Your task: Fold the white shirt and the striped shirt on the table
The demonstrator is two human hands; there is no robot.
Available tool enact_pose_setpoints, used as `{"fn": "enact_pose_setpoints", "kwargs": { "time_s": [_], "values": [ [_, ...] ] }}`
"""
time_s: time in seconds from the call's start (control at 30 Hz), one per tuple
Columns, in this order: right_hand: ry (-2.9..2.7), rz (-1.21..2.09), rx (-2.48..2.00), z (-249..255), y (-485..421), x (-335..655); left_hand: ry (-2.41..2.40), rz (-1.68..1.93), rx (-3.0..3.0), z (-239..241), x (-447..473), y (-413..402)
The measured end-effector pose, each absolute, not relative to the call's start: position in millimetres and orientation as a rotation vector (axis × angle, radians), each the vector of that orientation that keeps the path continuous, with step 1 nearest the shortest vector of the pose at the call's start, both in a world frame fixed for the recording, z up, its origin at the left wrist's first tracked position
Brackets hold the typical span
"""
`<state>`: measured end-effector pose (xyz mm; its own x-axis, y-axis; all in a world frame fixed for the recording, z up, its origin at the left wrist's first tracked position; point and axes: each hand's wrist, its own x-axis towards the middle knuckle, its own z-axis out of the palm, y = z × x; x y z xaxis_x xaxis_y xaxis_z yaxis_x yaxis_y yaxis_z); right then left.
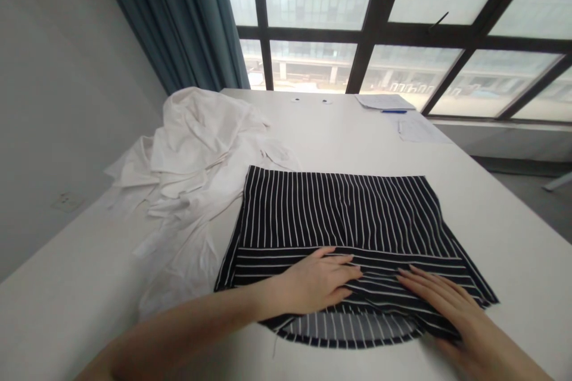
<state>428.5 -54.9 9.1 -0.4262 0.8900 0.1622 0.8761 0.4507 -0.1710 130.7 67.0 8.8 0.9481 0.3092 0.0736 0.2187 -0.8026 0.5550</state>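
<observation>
Pressing flat, open-palmed, gripping nothing, the left hand (319, 283) and right hand (447, 300) are risking dragging the striped garment (344, 220) and wrinkling its near fold.

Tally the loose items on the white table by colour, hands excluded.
Black with white stripes: 1, the folded striped fabric garment
White: 3, the crumpled white cloth pile and two paper sheets
Blue: 1, the pen
Total: 5
</observation>
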Motion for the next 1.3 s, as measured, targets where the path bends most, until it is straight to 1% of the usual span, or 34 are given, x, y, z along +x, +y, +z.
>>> {"fn": "enact_pose_setpoints", "kwargs": {
  "time_s": [0.13, 0.3, 0.43, 0.5, 0.63, 0.73, 0.8, 0.97, 1.13, 1.3],
  "values": [
    [-2.419, 0.097, -1.543, 16.0, -60.1, 421.1, 0.369, 0.23, 2.498, 9.1, 131.1, 68.1],
    [-2.463, 0.085, -1.471, -8.0, -55.3, 424.8, 0.398, 0.187, 2.581, 11.8, 126.3, 59.4],
    [-2.483, 0.125, -1.471, -12.9, -57.9, 435.0, 0.487, 0.139, 2.732, 8.2, 109.2, 41.0],
    [-2.458, 0.186, -1.472, -10.1, -61.3, 435.2, 0.525, 0.117, 2.782, 3.9, 97.4, 32.6],
    [-2.372, 0.41, -1.52, -0.2, -65.7, 432.9, 0.515, 0.113, 2.808, 0.5, 75.1, 26.4],
    [-2.316, 0.548, -1.543, 12.8, -61.0, 434.3, 0.464, 0.099, 2.75, 10.0, 63.7, 32.0],
    [-2.265, 0.578, -1.544, 23.1, -51.9, 432.9, 0.434, 0.102, 2.702, 19.2, 59.2, 38.3],
    [-2.232, 0.421, -1.476, 36.4, -18.7, 401.2, 0.417, 0.195, 2.679, 22.5, 58.1, 49.0],
    [-2.466, 0.299, -1.357, 16.2, -0.5, 356.2, 0.431, 0.199, 2.785, 6.8, 59.0, 49.2],
    [-2.716, 0.192, -1.29, 0.6, -2.6, 350.3, 0.452, 0.113, 2.845, 6.6, 54.0, 49.3]
  ]
}}
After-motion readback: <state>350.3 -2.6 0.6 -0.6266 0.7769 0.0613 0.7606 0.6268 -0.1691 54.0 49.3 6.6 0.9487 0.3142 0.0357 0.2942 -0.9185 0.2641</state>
